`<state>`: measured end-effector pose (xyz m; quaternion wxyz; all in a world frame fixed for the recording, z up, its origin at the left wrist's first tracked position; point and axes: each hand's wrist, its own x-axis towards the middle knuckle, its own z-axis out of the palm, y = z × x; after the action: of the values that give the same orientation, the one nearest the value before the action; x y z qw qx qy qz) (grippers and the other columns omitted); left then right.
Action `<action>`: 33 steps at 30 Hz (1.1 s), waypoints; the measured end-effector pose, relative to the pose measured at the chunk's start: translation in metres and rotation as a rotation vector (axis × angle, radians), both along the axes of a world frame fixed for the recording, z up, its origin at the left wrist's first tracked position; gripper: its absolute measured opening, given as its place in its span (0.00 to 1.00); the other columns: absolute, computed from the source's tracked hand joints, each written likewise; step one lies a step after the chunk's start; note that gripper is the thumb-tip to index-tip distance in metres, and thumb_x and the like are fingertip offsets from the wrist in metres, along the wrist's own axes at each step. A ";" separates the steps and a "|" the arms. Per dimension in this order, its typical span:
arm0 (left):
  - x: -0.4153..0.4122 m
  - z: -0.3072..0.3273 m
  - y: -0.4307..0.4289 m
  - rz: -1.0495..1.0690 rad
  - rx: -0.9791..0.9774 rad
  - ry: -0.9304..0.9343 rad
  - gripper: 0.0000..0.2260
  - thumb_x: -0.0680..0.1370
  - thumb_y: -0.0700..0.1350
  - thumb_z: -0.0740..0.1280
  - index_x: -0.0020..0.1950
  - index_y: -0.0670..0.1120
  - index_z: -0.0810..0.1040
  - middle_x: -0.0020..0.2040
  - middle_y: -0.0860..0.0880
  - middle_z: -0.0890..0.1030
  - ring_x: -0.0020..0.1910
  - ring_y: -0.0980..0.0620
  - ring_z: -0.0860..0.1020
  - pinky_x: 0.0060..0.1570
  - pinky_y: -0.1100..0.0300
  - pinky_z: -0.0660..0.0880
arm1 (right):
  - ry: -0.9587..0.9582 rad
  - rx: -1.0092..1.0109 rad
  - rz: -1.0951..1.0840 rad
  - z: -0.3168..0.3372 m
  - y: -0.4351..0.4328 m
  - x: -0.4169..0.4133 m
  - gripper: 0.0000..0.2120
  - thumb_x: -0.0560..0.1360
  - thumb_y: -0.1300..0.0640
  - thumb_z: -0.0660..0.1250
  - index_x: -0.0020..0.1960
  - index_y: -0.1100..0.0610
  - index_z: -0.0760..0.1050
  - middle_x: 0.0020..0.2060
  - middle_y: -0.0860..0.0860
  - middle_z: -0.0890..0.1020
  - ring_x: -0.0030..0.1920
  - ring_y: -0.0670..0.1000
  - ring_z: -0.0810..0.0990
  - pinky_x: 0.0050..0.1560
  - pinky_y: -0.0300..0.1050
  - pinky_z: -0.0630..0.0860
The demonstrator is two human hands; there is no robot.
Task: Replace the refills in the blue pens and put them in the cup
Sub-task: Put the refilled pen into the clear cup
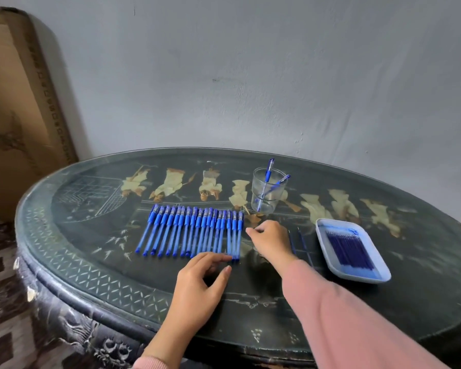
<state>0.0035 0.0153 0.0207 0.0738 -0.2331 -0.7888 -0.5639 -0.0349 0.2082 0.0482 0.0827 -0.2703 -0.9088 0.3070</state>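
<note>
Cardboard leans at the far left, out of play. On the table lies your row of blue pens, side by side, long axes running from you toward the wall. Caps point away and the small end plugs face you, with the near ends fanning a little leftward.

Your left hand is spread, its straight fingertips at the near ends of the last pens on the right, holding nothing. Just beside the rightmost pen, up by its cap, your right hand hovers with fingers loosely curled, and no pen shows between them.

This looks like the pick. Take that end pen alone, pinch it near the cap, and steady the neighbours with the left fingertips so the row doesn't roll.

Behind stands the glass cup, two pens already leaning inside it. Two thin loose refills lie right of your wrist. Furthest right is the tray of fresh refills, which lie slanting away to the left.
</note>
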 end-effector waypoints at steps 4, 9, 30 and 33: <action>0.001 0.001 -0.001 -0.007 0.002 -0.004 0.08 0.75 0.41 0.73 0.50 0.53 0.83 0.48 0.60 0.82 0.50 0.58 0.81 0.52 0.61 0.77 | -0.032 0.075 -0.018 -0.006 -0.016 -0.003 0.21 0.76 0.42 0.66 0.31 0.55 0.78 0.32 0.46 0.79 0.37 0.50 0.79 0.41 0.45 0.74; 0.000 0.000 -0.001 -0.017 0.001 -0.001 0.07 0.75 0.42 0.73 0.51 0.53 0.84 0.48 0.61 0.82 0.51 0.60 0.81 0.53 0.60 0.78 | -0.044 0.107 -0.031 -0.004 -0.023 -0.004 0.16 0.75 0.42 0.68 0.38 0.53 0.81 0.35 0.47 0.81 0.40 0.51 0.81 0.47 0.50 0.80; -0.002 -0.004 -0.001 -0.022 0.030 -0.021 0.09 0.74 0.42 0.73 0.51 0.54 0.83 0.49 0.64 0.82 0.51 0.60 0.81 0.54 0.61 0.78 | -0.006 0.060 -0.067 0.008 0.002 0.013 0.13 0.73 0.59 0.68 0.31 0.57 0.73 0.28 0.50 0.75 0.31 0.50 0.74 0.31 0.41 0.71; -0.001 -0.002 -0.001 -0.012 0.054 -0.043 0.11 0.74 0.41 0.74 0.53 0.53 0.82 0.48 0.61 0.83 0.51 0.63 0.81 0.53 0.66 0.77 | 0.081 0.038 0.002 0.011 0.008 0.040 0.09 0.73 0.58 0.68 0.34 0.53 0.74 0.32 0.48 0.78 0.32 0.46 0.74 0.30 0.38 0.69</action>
<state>0.0027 0.0146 0.0191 0.0595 -0.2235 -0.7732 -0.5905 0.0054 0.2167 0.0589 0.1244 -0.2553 -0.9105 0.3007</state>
